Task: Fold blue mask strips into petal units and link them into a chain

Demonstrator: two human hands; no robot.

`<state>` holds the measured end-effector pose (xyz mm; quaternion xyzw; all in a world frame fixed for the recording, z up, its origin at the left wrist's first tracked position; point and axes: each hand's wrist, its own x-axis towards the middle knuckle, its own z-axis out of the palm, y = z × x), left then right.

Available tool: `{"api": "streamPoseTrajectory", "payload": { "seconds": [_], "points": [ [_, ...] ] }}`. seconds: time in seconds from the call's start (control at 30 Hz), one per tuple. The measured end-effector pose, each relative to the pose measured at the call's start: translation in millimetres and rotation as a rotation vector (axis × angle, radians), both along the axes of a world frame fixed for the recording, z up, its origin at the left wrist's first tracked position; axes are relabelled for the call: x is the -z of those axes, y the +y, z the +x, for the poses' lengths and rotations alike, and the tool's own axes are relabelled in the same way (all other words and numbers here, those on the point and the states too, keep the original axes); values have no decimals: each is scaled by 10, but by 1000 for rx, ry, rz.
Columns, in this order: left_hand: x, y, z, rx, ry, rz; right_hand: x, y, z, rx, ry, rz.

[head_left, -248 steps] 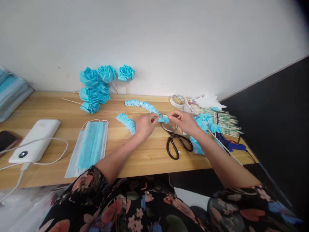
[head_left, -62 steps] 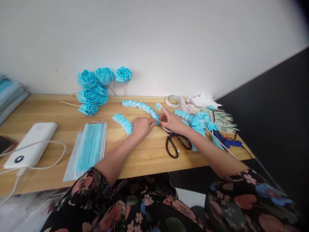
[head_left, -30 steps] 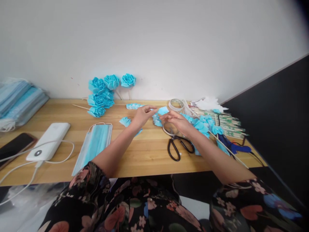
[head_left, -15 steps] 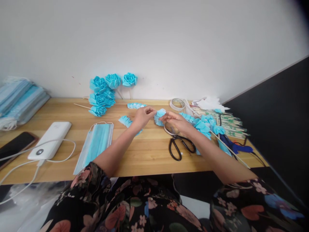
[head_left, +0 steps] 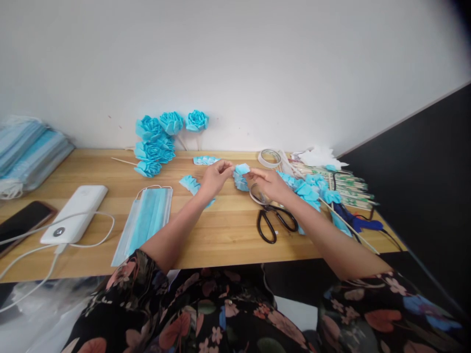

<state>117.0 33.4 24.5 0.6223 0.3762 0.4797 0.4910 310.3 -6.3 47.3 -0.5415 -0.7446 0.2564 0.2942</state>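
Between my two hands is a light blue pleated strip (head_left: 241,182) of thin, mask-like material, with a paler flap at its top. My left hand (head_left: 216,178) pinches its left edge with thumb and forefinger. On the other side my right hand (head_left: 271,185) has its fingers closed on the strip's upper right. Black-handled scissors (head_left: 271,220) lie just below my right hand, beside a roll of clear tape (head_left: 259,194). More pleated blue pieces (head_left: 190,184) rest left of my left hand, one partly behind the forearm.
Finished blue flowers on sticks (head_left: 149,149) lean at the back left. A flat face mask (head_left: 147,220), white power bank (head_left: 75,213), phone (head_left: 25,223) and mask stack (head_left: 33,154) lie left. Blue pieces (head_left: 309,191), wrapped sticks (head_left: 353,189) and a blue-handled tool (head_left: 364,224) crowd the right.
The pleated strip has turned slightly in my fingers, so its pale flap now shows flatter on top. My right hand's fingers have shifted a little; both hands stay in place.
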Motion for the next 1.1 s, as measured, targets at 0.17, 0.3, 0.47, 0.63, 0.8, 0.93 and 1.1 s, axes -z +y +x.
{"api": "streamPoseTrajectory", "payload": {
  "seconds": [0.17, 0.3, 0.47, 0.63, 0.8, 0.93, 1.1],
  "points": [
    [69, 6, -6, -22, -19, -47, -24, 1, 13, -7, -72, 52],
    [83, -24, -19, 51, -108, -96, -90, -27, -22, -76, -168, 163],
    [18, -93, -58, 159, -294, -291, -92, -66, -81, -122, -323, 291],
    [67, -99, -50, 180, -402, -355, -29, -105, -150, -127, -573, 359],
    [121, -69, -29, 62, -355, -251, -14, -110, -212, 3, -630, 324],
    [95, -66, -91, 31, -365, -210, -41, -75, -130, 151, -606, 189],
    [46, -118, -129, 58, -300, -214, -134, -66, -58, 55, -137, 158]
  ]
}}
